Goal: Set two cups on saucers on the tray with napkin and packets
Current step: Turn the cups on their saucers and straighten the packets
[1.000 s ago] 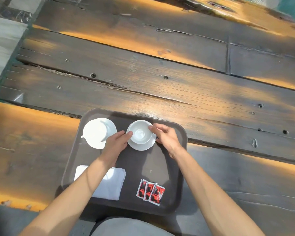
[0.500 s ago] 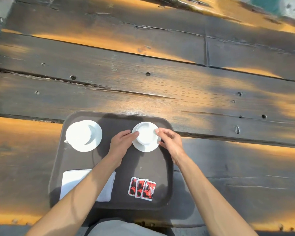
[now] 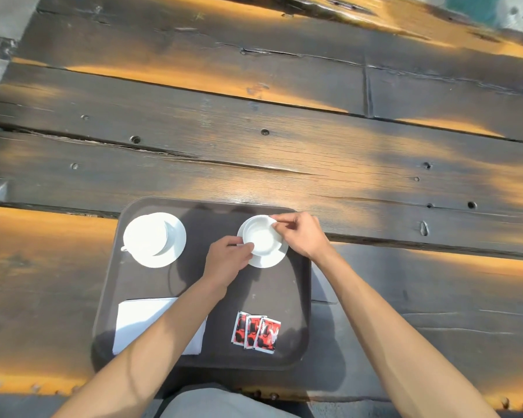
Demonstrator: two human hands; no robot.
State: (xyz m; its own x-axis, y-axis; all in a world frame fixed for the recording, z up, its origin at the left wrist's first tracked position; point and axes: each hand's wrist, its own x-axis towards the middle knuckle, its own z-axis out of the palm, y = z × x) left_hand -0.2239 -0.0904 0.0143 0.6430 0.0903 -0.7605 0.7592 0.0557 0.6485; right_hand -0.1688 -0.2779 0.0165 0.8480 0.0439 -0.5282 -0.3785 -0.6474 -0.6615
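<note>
The cup (image 3: 261, 237) on the right is sitting in its saucer (image 3: 267, 259) at the back right of the tray (image 3: 296, 297), and both hands are on it. Compared with a second ago the right hand (image 3: 302, 233) has slid from the near side of the rim up to the far edge, pinching it with thumb and fingertips, while the left hand (image 3: 228, 260) stays curled against the near-left rim. Looks to me like a small turn or centring nudge, not a lift. The other cup (image 3: 147, 235) is already on its saucer (image 3: 175, 236) at back left, napkin (image 3: 139, 318) front left, packets (image 3: 255, 331) front right. So I'd say the layout is basically done, just final fiddling.
</note>
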